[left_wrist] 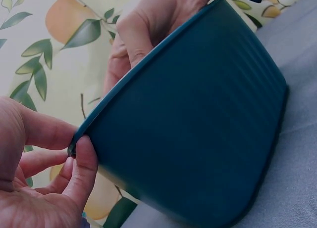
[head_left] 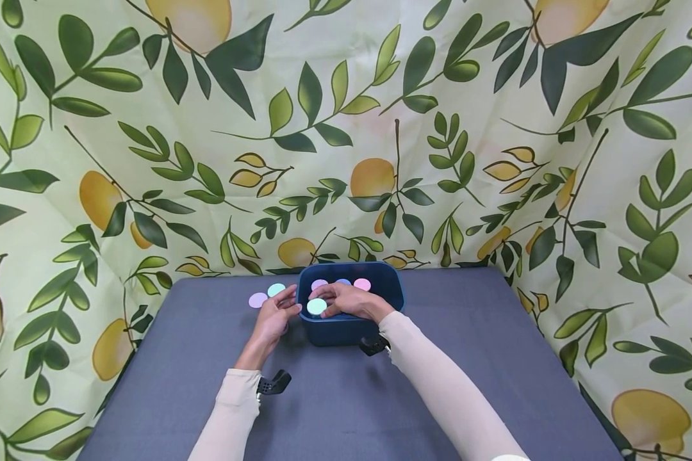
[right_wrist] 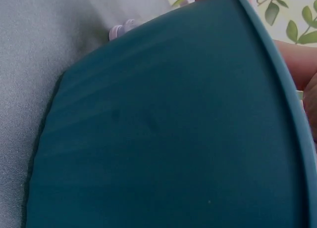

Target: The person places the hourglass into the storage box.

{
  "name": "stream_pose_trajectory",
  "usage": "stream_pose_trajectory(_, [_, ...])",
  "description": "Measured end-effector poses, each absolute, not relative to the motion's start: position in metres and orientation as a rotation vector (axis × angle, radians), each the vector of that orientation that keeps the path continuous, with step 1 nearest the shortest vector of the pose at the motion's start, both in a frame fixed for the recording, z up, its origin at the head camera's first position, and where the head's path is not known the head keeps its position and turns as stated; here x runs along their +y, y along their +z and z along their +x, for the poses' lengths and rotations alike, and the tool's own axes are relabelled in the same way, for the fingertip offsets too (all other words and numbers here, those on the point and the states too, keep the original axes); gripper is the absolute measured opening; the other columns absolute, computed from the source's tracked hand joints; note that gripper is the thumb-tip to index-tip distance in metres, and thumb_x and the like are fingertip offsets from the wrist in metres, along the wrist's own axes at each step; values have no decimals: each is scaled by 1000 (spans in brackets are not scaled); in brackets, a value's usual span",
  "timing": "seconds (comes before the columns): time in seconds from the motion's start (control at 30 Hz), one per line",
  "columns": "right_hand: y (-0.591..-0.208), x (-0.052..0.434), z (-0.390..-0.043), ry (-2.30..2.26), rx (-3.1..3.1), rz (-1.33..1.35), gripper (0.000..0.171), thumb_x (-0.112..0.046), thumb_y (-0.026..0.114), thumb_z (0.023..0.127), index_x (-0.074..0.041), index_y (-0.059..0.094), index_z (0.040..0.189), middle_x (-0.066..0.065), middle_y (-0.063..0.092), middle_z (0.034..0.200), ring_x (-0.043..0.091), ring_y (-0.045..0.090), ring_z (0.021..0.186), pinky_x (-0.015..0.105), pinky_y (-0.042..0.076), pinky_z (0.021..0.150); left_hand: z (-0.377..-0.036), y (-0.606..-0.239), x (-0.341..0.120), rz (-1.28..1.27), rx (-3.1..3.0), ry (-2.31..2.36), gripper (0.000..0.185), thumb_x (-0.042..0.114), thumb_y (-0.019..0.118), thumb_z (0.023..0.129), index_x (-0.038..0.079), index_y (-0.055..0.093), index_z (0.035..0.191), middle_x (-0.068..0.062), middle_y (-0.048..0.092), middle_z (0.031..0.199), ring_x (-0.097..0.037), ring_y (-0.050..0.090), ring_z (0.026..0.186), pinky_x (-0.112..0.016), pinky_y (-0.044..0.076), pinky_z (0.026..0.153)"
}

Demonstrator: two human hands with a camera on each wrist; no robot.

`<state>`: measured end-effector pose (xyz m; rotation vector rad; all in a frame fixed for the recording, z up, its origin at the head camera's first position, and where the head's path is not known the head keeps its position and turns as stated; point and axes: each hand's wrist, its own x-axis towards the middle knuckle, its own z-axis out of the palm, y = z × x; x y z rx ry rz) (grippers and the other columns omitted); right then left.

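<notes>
Toward the far edge of the grey table (head_left: 323, 397), the head view shows a dark blue bin (head_left: 334, 333) standing upright. The left hand (head_left: 273, 317) is at its left end; the right hand (head_left: 348, 301) reaches in over the near rim and seems to pinch a mint-green disc (head_left: 316, 307), its grip being partly hidden. Behind that hand, inside the bin, lie a lilac disc (head_left: 320, 284), a blue disc (head_left: 343, 282) and a pink disc (head_left: 362, 283). Outside, just left of the bin, are another lilac disc (head_left: 257, 300) and another mint disc (head_left: 276, 290).

From the left wrist, the left hand's thumb and fingers pinch the bin's rim at a corner.

From the right wrist, the bin's wall fills most of the view, hiding the right hand's fingertips.
</notes>
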<state>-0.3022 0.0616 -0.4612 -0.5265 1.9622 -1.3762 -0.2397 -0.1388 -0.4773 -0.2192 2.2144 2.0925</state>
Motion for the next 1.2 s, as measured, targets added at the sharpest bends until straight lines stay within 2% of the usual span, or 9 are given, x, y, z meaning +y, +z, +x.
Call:
stream_pose_trajectory(0.4, [-466, 59, -306, -1264, 2006, -486, 36, 9, 62, 87, -11, 63, 117, 3, 63, 119, 21, 55, 108, 37, 48, 100, -240, -479, -138, -174, 2226, 2137, 54, -2, 59, 91, 2, 48, 143, -21, 53, 138, -32, 51, 126, -17, 49, 83])
stream_pose_trajectory(0.87, [-469, 60, -304, -1155, 2090, -501, 38, 7, 60, 87, -20, 65, 114, 1, 62, 120, 24, 50, 114, 43, 42, 103, -240, -478, -138, -202, 2223, 2121, 54, -1, 60, 91, 5, 49, 143, -18, 52, 139, -30, 50, 126, -19, 49, 86])
stream_pose_trajectory(1.03, [-468, 60, -304, -1151, 2112, -494, 38, 6, 61, 88, -20, 65, 115, 2, 61, 122, 24, 51, 114, 46, 41, 107, -239, -478, -138, -206, 2218, 2123, 54, 0, 61, 92, 5, 49, 144, -18, 52, 139, -30, 50, 126, -20, 49, 86])
stream_pose_trajectory(1.2, [-466, 61, -303, -1215, 2090, -527, 40, 5, 65, 87, -14, 62, 122, 4, 62, 127, 24, 56, 118, 46, 41, 111, -237, -476, -138, -189, 2218, 2127, 54, 0, 60, 92, 5, 48, 144, -19, 52, 140, -30, 50, 127, -23, 50, 89])
